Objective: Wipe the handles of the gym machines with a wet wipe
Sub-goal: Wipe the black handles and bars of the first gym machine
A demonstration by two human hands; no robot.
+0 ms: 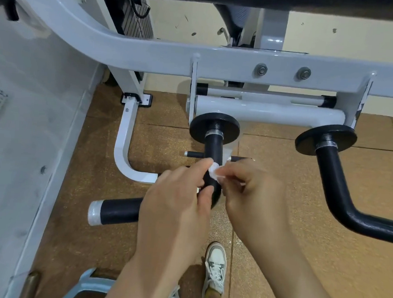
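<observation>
A small white wet wipe (pixel 214 172) is pinched between the fingertips of my left hand (pixel 178 201) and my right hand (pixel 252 194). Both hands meet over the bend of the left black handle (pixel 213 145), which drops from a black disc and turns left to a silver-capped end (pixel 95 212). My left hand covers the handle's bend. A second black handle (pixel 335 179) hangs to the right, with nothing touching it.
The grey machine frame (pixel 151 50) crosses the top, with a white curved foot bar (pixel 123 153) at lower left. A grey wall panel (pixel 17 136) fills the left side. Brown rubber floor tiles and my sneakers (pixel 215 266) lie below.
</observation>
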